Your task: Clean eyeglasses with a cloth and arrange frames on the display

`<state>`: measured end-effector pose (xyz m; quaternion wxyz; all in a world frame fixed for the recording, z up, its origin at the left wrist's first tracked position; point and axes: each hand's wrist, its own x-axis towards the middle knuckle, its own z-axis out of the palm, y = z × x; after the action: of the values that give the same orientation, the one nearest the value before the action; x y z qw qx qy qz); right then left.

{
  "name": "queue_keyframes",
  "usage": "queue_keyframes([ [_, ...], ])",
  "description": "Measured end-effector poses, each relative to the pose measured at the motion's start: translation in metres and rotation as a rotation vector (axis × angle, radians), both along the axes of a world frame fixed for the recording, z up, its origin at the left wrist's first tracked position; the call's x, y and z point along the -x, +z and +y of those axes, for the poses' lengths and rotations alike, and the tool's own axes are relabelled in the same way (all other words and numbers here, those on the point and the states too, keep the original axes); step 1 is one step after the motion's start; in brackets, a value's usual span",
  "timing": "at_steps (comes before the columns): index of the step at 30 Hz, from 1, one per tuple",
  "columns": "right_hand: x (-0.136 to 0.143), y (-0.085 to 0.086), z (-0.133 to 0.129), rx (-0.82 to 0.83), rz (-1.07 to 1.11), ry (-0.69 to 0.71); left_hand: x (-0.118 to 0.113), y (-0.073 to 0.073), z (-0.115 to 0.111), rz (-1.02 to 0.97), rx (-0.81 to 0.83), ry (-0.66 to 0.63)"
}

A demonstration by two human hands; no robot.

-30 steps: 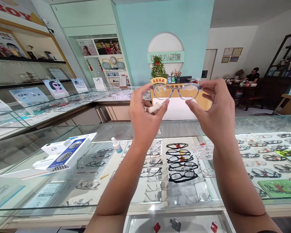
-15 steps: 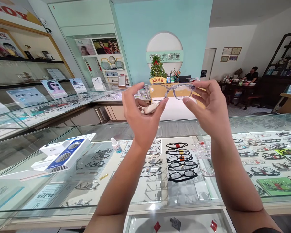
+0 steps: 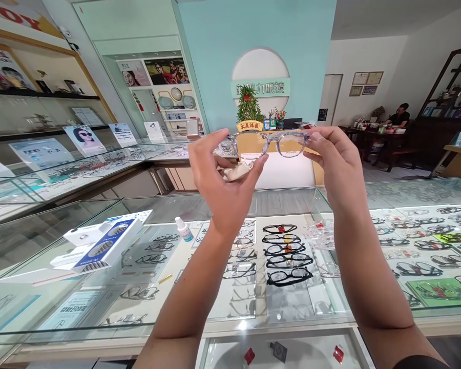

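Note:
A pair of eyeglasses with a clear greyish frame is held up in front of me, above the glass counter. My left hand grips its left side between thumb and fingers. Tucked in that same palm is a crumpled pale cloth. My right hand pinches the frame's right end near the hinge, thumb and forefinger together. Through the lenses the reception desk behind shows clearly. The temples are mostly hidden by my hands.
Under the counter's glass lie rows of frames, including several black glasses. On the left stand a spray bottle and a white-and-blue box. An open drawer is below. A person sits far right.
My right thumb has moved from the lens's lower rim up to the frame's right end. The glasses stay at about the same height, and my left hand has shifted slightly left.

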<state>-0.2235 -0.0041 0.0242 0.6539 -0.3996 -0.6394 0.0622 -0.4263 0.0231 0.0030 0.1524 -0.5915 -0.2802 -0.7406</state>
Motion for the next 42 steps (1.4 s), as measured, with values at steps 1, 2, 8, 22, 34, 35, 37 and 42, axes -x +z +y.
queue_keyframes([
  [1, -0.002, -0.001, 0.002, 0.005, -0.004, -0.003, 0.0, 0.0, -0.001, -0.003, 0.021, 0.013],
  [2, -0.003, -0.002, 0.003, 0.006, -0.007, -0.005, 0.0, 0.0, -0.001, -0.004, 0.037, 0.016],
  [8, -0.005, -0.004, 0.007, -0.01, 0.074, 0.085, 0.0, 0.001, 0.0, -0.019, 0.033, -0.073],
  [22, -0.002, -0.002, 0.003, -0.002, 0.211, 0.207, 0.001, -0.002, 0.008, 0.0, 0.021, -0.118],
  [34, -0.003, -0.001, 0.004, -0.054, 0.176, 0.207, 0.002, 0.002, 0.007, -0.017, 0.057, -0.257],
  [35, -0.003, -0.001, 0.004, -0.054, 0.173, 0.213, 0.002, 0.003, 0.006, -0.023, 0.056, -0.266],
  [37, -0.002, -0.001, 0.002, -0.051, 0.161, 0.222, 0.001, 0.003, 0.005, -0.028, 0.045, -0.265],
  [42, 0.002, 0.002, -0.003, -0.044, 0.233, 0.276, 0.001, 0.002, 0.009, -0.019, 0.033, -0.271],
])
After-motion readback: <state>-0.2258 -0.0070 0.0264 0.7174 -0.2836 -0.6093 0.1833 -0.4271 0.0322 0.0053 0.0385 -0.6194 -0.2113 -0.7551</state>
